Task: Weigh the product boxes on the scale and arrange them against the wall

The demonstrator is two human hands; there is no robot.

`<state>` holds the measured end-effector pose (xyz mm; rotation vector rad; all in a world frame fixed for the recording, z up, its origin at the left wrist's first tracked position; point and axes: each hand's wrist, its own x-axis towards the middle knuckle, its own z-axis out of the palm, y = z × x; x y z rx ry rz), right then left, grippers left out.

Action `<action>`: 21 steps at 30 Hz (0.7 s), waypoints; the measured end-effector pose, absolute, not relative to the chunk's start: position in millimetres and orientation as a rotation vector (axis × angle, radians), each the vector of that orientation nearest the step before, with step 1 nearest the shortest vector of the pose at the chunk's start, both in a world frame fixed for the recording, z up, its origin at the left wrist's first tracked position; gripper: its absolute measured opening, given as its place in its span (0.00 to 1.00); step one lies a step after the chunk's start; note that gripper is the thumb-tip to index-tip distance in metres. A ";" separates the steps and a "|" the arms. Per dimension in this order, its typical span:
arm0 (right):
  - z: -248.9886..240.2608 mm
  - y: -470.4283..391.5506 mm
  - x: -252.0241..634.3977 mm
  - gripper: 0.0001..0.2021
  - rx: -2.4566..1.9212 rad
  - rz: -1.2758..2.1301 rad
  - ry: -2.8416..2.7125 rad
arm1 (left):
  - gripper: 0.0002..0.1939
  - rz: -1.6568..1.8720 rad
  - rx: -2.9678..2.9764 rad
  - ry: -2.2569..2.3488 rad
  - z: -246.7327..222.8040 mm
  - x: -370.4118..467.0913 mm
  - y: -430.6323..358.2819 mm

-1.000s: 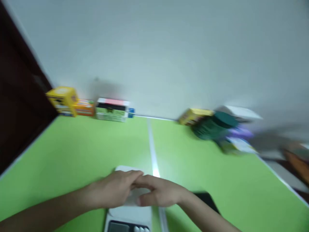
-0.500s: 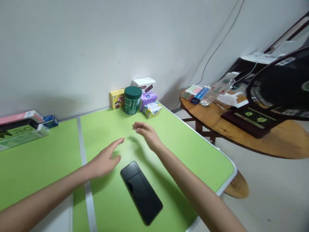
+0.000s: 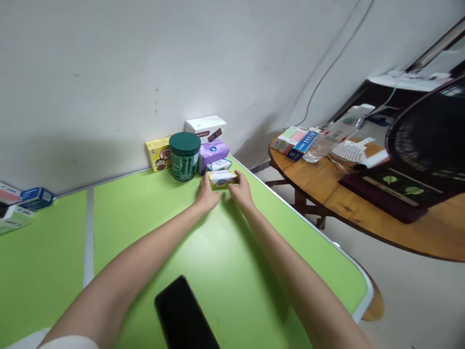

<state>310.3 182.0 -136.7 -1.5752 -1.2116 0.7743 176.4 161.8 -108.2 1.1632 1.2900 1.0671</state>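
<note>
At the far right part of the green table, a small yellow-and-white box is between my two hands. My left hand grips its left end, and my right hand has thumb and fingers around the right end. Directly behind it lies a white-and-blue box, partly hidden. A purple pack sits just beyond. To the left of my left hand stands a green lidded tub.
A yellow box and a white box stand by the wall. Nearer to me lies a black phone. More boxes are at the left. A round wooden table with a fan stands right of the green table.
Both hands have reached forward from above the phone and taken hold of the yellow-and-white box. The view has shifted, so the phone appears lower and farther left.
</note>
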 end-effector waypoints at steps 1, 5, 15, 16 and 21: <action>-138.6 176.5 309.0 0.34 -1.582 0.778 -1.244 | 0.41 1.073 1.183 1.309 -107.3 171.4 161.4; -132.1 148.7 291.1 0.22 -1.530 0.893 -1.461 | 0.27 0.983 1.382 1.411 -103.1 126.0 149.5; -53.8 72.4 145.2 0.16 -1.044 1.238 -2.081 | 0.20 0.544 1.890 1.678 -20.6 -77.8 15.9; -46.8 59.6 128.8 0.17 -0.974 1.260 -2.147 | 0.21 0.514 1.896 1.708 -13.0 -97.2 -4.5; -21.8 -12.3 64.4 0.16 -0.736 1.263 -2.439 | 0.16 0.523 1.912 1.752 -0.9 -168.8 -107.8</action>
